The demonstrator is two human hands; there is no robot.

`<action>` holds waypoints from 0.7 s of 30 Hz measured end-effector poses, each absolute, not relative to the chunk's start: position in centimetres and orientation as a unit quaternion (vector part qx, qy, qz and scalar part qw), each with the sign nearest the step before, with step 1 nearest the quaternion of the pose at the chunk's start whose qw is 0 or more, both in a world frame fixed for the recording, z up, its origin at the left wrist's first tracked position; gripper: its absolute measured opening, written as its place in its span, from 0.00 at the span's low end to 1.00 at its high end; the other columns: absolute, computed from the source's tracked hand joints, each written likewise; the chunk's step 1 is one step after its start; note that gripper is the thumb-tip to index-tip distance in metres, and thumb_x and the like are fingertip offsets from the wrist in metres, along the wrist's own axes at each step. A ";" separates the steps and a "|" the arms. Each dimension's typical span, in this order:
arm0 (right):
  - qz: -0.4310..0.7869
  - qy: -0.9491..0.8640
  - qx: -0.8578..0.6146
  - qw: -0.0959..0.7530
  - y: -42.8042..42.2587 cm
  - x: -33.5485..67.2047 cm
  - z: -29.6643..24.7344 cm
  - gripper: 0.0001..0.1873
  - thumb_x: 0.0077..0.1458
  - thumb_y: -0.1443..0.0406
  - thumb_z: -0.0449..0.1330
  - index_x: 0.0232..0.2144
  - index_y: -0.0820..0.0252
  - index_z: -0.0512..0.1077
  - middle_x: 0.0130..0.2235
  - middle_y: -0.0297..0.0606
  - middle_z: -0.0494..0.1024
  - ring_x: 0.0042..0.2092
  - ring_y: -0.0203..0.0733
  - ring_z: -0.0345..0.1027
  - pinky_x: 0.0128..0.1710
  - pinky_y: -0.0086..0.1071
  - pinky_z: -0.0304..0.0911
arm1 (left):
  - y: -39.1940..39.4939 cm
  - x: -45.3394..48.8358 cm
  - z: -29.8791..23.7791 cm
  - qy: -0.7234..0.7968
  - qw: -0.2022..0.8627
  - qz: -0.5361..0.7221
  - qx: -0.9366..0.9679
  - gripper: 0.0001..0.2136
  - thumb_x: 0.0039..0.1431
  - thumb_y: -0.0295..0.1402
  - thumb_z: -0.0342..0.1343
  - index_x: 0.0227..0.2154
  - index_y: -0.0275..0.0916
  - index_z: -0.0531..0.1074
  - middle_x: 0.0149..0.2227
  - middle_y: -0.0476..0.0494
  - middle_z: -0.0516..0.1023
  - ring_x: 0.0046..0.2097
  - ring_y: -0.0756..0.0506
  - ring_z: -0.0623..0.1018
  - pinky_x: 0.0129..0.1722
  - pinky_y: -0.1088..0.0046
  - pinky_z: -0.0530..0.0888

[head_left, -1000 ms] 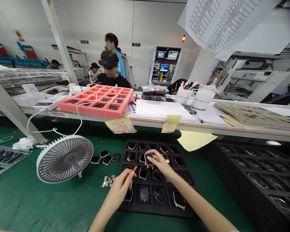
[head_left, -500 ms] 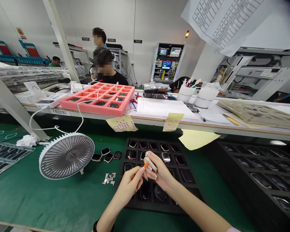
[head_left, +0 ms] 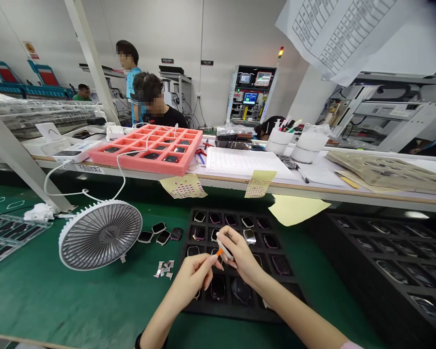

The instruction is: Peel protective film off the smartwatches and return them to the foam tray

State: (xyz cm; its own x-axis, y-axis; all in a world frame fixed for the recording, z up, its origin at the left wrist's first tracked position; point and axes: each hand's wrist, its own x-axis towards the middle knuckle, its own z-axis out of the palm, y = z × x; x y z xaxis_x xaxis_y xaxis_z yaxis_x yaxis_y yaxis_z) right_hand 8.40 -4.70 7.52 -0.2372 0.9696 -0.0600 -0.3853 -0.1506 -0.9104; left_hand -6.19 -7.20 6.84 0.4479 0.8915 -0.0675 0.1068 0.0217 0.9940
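Note:
My right hand [head_left: 241,254] pinches a small watch case [head_left: 225,246] on edge above a black compartment tray [head_left: 189,232] that holds several watch cases. My left hand [head_left: 194,274] is closed on a thin tool with an orange tip [head_left: 219,252], and the tip touches the case in my right hand. Both hands hover over the middle of the tray, on a green mat [head_left: 58,291].
A white desk fan [head_left: 101,235] stands left of the tray, with three loose watch cases [head_left: 160,233] and small silver bits [head_left: 163,269] beside it. A pink foam tray [head_left: 148,150], papers [head_left: 245,162] and cups sit on the raised shelf. More black trays [head_left: 392,257] lie right. People work beyond.
My right hand lifted the watch case off the tray and turned it on edge. My left hand brought the orange-tipped tool up against it. A standing person in the background walked left.

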 end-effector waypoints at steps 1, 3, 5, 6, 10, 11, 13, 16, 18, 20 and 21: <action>0.681 -0.406 -0.347 0.501 -4.7 8.4 7.5 0.19 0.48 0.54 0.65 0.27 0.60 0.62 0.15 0.22 0.62 0.12 0.23 0.46 0.11 0.19 0.35 | -7.2 -6.2 6.9 0.402 0.595 0.333 0.611 0.22 0.60 0.48 0.45 0.28 0.34 0.71 0.13 0.55 0.60 0.15 0.56 0.53 0.16 0.80 0.51; 0.739 -0.370 -0.306 0.473 -4.7 8.2 7.5 0.19 0.48 0.53 0.64 0.29 0.60 0.62 0.14 0.21 0.60 0.11 0.22 0.42 0.11 0.20 0.33 | -7.2 -6.0 6.8 0.394 0.603 0.348 0.600 0.22 0.60 0.49 0.46 0.28 0.33 0.72 0.13 0.55 0.61 0.14 0.57 0.52 0.15 0.80 0.49; 0.788 -0.325 -0.264 0.451 -4.8 7.9 7.5 0.19 0.48 0.53 0.64 0.30 0.59 0.62 0.12 0.20 0.59 0.11 0.23 0.40 0.12 0.21 0.33 | -7.3 -5.6 6.4 0.385 0.601 0.374 0.592 0.22 0.59 0.49 0.46 0.28 0.33 0.72 0.13 0.55 0.61 0.14 0.57 0.52 0.14 0.80 0.48; 0.800 -0.306 -0.255 0.449 -4.8 7.8 7.6 0.20 0.47 0.54 0.65 0.30 0.58 0.61 0.11 0.20 0.58 0.11 0.23 0.41 0.12 0.21 0.33 | -7.4 -5.5 6.2 0.381 0.600 0.385 0.588 0.22 0.59 0.49 0.46 0.28 0.32 0.72 0.13 0.54 0.61 0.14 0.58 0.52 0.14 0.80 0.48; 0.802 -0.275 -0.262 0.462 -4.9 7.6 7.7 0.22 0.43 0.56 0.68 0.29 0.58 0.59 0.11 0.20 0.58 0.13 0.25 0.45 0.13 0.21 0.33 | -7.5 -5.1 5.4 0.363 0.615 0.400 0.574 0.23 0.59 0.51 0.47 0.29 0.32 0.72 0.13 0.54 0.62 0.13 0.58 0.52 0.14 0.80 0.48; 0.801 -0.275 -0.266 0.461 -4.9 7.6 7.7 0.22 0.43 0.56 0.68 0.29 0.57 0.59 0.11 0.21 0.58 0.13 0.25 0.45 0.13 0.21 0.32 | -7.5 -5.1 5.3 0.362 0.619 0.400 0.571 0.24 0.58 0.51 0.47 0.29 0.32 0.72 0.13 0.54 0.62 0.13 0.58 0.52 0.14 0.80 0.48; 0.790 -0.285 -0.277 0.466 -5.0 7.7 7.6 0.21 0.45 0.55 0.67 0.28 0.57 0.58 0.11 0.21 0.57 0.14 0.25 0.45 0.14 0.21 0.32 | -7.4 -5.2 5.2 0.372 0.620 0.408 0.557 0.24 0.57 0.53 0.47 0.28 0.32 0.71 0.12 0.54 0.62 0.13 0.58 0.51 0.14 0.80 0.47; 0.752 -0.327 -0.308 0.482 -5.2 7.7 7.1 0.18 0.50 0.55 0.63 0.30 0.57 0.59 0.13 0.21 0.58 0.14 0.24 0.40 0.14 0.21 0.33 | -7.3 -5.3 5.5 0.402 0.593 0.443 0.539 0.24 0.55 0.54 0.49 0.25 0.34 0.68 0.12 0.56 0.58 0.14 0.57 0.52 0.15 0.80 0.49; 0.712 -0.364 -0.340 0.494 -5.3 7.6 6.8 0.17 0.52 0.54 0.61 0.31 0.57 0.60 0.16 0.22 0.60 0.15 0.24 0.42 0.14 0.21 0.35 | -7.3 -5.3 5.7 0.416 0.567 0.458 0.544 0.22 0.53 0.52 0.53 0.24 0.34 0.66 0.15 0.56 0.58 0.17 0.57 0.56 0.17 0.81 0.53; 0.671 -0.401 -0.376 0.498 -5.5 7.4 6.4 0.17 0.53 0.53 0.60 0.33 0.57 0.61 0.20 0.24 0.63 0.17 0.25 0.47 0.14 0.20 0.38 | -7.4 -5.1 5.8 0.419 0.555 0.458 0.554 0.20 0.52 0.50 0.55 0.22 0.35 0.64 0.18 0.55 0.60 0.20 0.57 0.58 0.19 0.82 0.56; 0.654 -0.419 -0.389 0.495 -5.5 7.2 6.3 0.17 0.53 0.52 0.60 0.34 0.57 0.61 0.22 0.25 0.64 0.19 0.25 0.49 0.15 0.19 0.40 | -7.4 -5.1 5.8 0.419 0.554 0.456 0.557 0.20 0.53 0.49 0.55 0.21 0.35 0.62 0.19 0.55 0.60 0.20 0.57 0.59 0.20 0.82 0.57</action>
State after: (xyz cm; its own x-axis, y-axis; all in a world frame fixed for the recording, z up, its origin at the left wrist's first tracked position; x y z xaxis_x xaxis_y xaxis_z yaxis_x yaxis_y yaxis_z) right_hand 7.20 -5.53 6.26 -0.2069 0.9738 -0.0944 -0.3216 -0.1588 -0.9335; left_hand -5.06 -7.43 5.79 0.2331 0.9714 0.0441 -0.0394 -0.0359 0.9986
